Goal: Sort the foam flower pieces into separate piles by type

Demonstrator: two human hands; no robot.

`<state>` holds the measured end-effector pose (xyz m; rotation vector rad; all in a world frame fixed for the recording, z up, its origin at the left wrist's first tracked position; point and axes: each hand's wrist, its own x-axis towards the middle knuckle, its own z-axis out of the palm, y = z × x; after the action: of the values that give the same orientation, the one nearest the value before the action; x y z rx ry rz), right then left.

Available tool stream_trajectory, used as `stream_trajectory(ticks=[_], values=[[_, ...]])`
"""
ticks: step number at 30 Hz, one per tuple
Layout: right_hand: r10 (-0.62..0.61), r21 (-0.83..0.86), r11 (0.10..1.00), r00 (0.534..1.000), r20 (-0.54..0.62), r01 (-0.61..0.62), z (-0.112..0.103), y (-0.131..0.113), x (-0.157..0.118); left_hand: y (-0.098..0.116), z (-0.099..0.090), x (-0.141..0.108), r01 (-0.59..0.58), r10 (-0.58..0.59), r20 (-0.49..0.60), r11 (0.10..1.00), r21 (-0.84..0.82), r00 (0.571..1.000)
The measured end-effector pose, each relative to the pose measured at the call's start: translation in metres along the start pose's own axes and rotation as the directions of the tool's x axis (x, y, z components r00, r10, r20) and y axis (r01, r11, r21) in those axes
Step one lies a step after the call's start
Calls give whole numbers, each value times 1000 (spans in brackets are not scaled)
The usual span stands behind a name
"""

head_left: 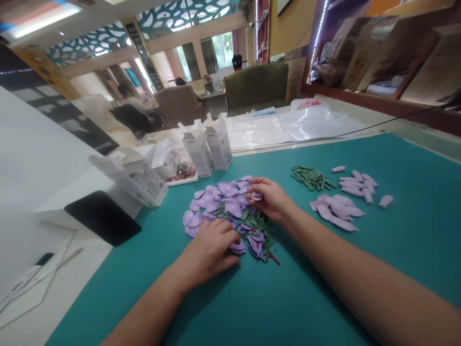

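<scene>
Over the heap of lilac petals (pixel 216 204), your right hand (pixel 270 199) pinches one small petal (pixel 257 195), your left hand (pixel 205 250) lies loose and ungripping on the heap's near edge, and green stem pieces (pixel 311 178) sit right of the heap

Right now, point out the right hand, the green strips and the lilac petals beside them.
Right hand (pixel 271 201): head view, back of the hand.
Green strips (pixel 311 178): head view, middle of the pile.
Lilac petals (pixel 336 208): head view, middle of the group.
</scene>
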<state>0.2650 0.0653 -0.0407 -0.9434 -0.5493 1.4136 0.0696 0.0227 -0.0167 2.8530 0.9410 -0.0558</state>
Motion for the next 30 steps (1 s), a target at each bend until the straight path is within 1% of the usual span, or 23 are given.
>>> stream_trajectory(ticks=[4, 7, 10, 16, 19, 24, 30], values=[[5, -13, 1000, 1000, -3, -5, 1, 0, 0, 3, 5, 2, -30, 30, 0, 993, 110, 1000], [1, -4, 1000, 1000, -3, -1, 0, 1, 0, 2, 10, 4, -30, 31, -8, 987, 160, 999], [-1, 2, 1000, 1000, 0, 1, 0, 2, 0, 2, 13, 7, -20, 21, -8, 986, 166, 1000], [5, 0, 1000, 1000, 1, -5, 0, 2, 0, 3, 17, 10, 12, -2, -65, 988, 156, 998], [10, -2, 1000, 1000, -5, -10, 1, 2, 0, 3, 19, 12, -10, 25, -83, 984, 180, 996], [6, -15, 1000, 1000, -10, -6, 1, 2, -1, 2, 22, 14, -63, 100, -127, 960, 272, 987], [4, -4, 1000, 1000, 2, -4, 1, 2, 0, -4, 23, 11, -64, 104, -172, 972, 227, 980]])
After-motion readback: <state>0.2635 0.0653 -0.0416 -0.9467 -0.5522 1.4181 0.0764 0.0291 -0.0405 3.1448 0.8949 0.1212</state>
